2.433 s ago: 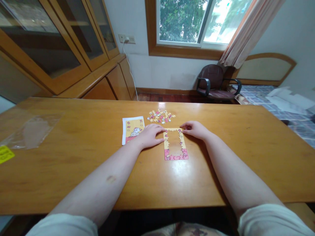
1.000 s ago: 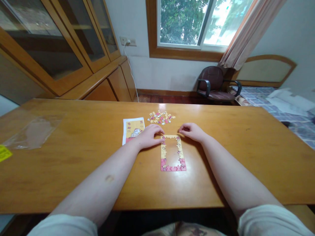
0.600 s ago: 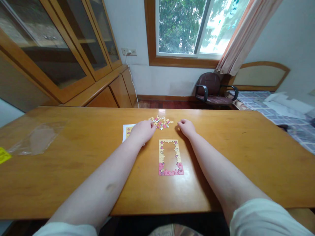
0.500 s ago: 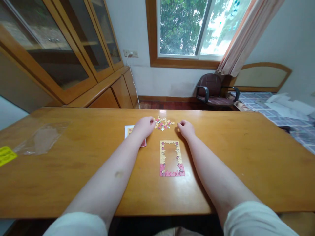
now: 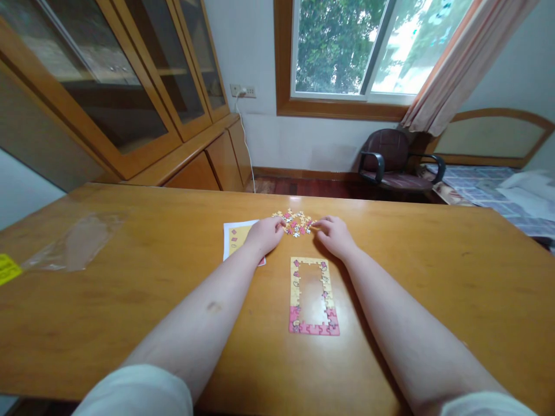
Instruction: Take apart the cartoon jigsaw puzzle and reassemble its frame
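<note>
A loose pile of yellow, pink and white jigsaw pieces (image 5: 298, 222) lies toward the far side of the table. My left hand (image 5: 265, 236) is at the pile's left edge, its fingers curled together; whatever they pinch is too small to make out. From the right, my right hand (image 5: 335, 236) reaches to the pile with fingers stretched and slightly apart, the tips touching the outer pieces. Nearer to me lies a joined jigsaw border (image 5: 331, 294), yellow above and pink below, around bare tabletop. A picture sheet (image 5: 234, 236) is partly covered by my left hand and wrist.
The wooden table (image 5: 165, 300) bears a clear plastic bag (image 5: 82, 242) and a yellow label (image 5: 7, 268) at the left. Beyond its far edge are a glass-door cabinet (image 5: 173, 115), an office chair (image 5: 390, 159) and a bed (image 5: 472, 185).
The view has shifted, so the scene sits a little differently. My right hand has come to the pile, its fingers stretching out from a curl. My left hand remains curled at the pile's left side.
</note>
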`<state>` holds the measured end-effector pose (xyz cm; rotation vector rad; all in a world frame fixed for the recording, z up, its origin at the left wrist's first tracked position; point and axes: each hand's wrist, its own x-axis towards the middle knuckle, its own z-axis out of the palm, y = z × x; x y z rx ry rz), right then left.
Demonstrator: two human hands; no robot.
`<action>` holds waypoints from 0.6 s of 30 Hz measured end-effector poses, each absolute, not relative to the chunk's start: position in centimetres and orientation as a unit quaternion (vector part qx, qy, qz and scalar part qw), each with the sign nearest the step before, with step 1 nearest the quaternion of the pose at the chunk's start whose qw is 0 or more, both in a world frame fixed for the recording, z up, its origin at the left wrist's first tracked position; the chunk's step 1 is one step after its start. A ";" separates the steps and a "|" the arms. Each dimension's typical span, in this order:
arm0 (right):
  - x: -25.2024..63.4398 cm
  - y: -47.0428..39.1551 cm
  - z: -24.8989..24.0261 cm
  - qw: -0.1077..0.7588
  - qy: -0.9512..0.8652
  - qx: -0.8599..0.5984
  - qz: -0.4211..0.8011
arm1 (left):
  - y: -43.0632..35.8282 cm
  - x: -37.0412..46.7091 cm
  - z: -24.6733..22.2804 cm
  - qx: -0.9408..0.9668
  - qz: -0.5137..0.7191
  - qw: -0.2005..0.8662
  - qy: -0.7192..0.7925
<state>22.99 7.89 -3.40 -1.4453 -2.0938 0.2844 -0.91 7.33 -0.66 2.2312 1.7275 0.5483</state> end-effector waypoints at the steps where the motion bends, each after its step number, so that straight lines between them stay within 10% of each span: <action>1: 22.9 7.8 -3.4 0.279 -0.787 -0.541 0.102 | 7.3 -0.8 -0.6 0.774 0.184 0.131 0.591; 18: 22.5 6.9 -2.3 0.250 -0.833 -0.480 0.114 | 6.9 0.0 -0.5 0.861 0.104 0.126 0.482</action>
